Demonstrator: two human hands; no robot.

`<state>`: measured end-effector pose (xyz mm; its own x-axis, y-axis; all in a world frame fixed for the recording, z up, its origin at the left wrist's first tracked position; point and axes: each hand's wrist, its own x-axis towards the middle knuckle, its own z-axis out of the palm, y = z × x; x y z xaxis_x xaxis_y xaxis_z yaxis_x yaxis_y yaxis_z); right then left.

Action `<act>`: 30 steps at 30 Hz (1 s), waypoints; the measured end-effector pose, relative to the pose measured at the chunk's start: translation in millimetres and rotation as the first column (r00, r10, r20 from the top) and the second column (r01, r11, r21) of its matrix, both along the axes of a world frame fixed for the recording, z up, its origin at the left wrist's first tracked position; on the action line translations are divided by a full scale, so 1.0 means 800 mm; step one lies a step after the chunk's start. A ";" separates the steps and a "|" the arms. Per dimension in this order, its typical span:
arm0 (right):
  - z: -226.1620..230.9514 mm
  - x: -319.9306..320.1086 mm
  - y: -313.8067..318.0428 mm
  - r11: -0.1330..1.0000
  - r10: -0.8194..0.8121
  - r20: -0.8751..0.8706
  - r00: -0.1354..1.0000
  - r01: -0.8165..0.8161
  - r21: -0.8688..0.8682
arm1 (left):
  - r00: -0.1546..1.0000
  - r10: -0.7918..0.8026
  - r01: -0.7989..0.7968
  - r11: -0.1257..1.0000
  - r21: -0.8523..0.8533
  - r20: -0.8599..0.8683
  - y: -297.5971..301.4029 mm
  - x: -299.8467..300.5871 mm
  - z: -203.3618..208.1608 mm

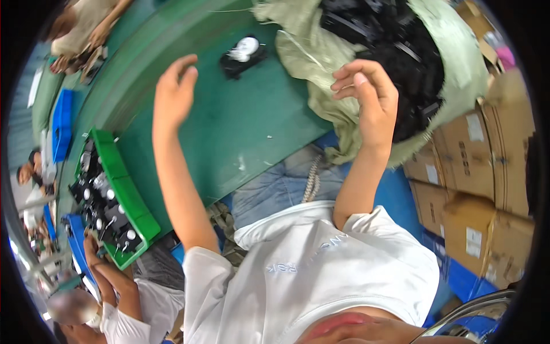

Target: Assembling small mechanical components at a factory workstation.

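Observation:
Above the green tabletop (pixel 252 123), my left hand (pixel 176 94) is raised with its thumb and fingers apart and holds nothing. My right hand (pixel 371 94) hovers by the front of a pale green woven sack (pixel 326 100); its fingers are loosely bent, the thumb is off them, and nothing shows between them. Black plastic parts (pixel 378 34) fill the sack's mouth. Between and beyond my hands, a small black assembly with white round discs (pixel 243 55) lies on the tabletop, touched by neither hand.
A green crate (pixel 129 200) of black-and-white assemblies stands at left, beside a co-worker's arms (pixel 117 281). Another person (pixel 91 28) handles something at the far left. Blue bins (pixel 62 126) line the left side. Cardboard boxes (pixel 464 155) are stacked at right.

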<state>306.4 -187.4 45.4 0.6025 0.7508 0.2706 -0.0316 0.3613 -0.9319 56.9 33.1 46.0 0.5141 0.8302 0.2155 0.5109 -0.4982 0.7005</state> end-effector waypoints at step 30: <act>-0.094 0.031 -0.118 0.220 -0.021 0.814 0.580 0.797 -0.562 | 0.923 -0.385 0.321 0.755 -0.572 0.009 0.067 0.069 -0.028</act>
